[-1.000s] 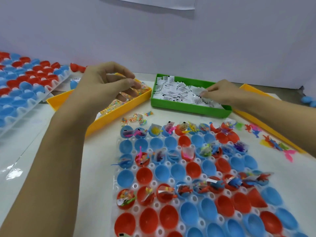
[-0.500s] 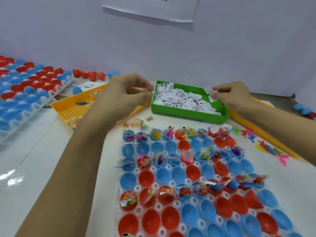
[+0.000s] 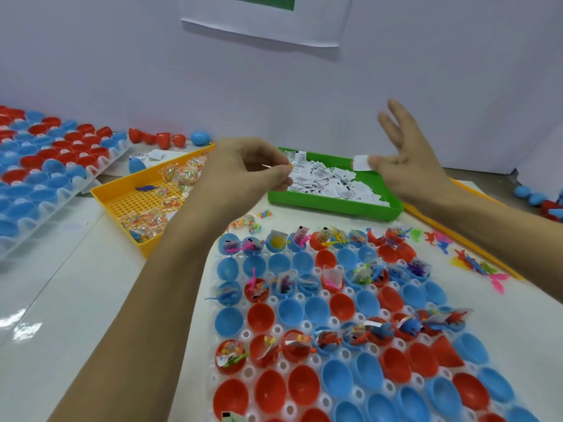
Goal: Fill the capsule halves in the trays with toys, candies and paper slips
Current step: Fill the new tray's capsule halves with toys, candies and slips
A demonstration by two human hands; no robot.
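Since half a second ago our right hand (image 3: 405, 166) has lifted off the green tray (image 3: 335, 205), its three outer fingers now fanned upward while thumb and forefinger pinch a white paper slip (image 3: 361, 162).

At far left sits a second tray of capsule halves (image 3: 45, 166). Next comes the yellow tray (image 3: 122, 202) of candy packets (image 3: 179, 175). Our left hand (image 3: 246, 169) hovers between the yellow and green trays, fingers curled, pinching something thin and pale (we cannot tell what). Below both hands lies the near capsule tray (image 3: 304, 325), red and blue halves, some rows already holding toys and slips. Loose toys (image 3: 475, 263) lie at right.
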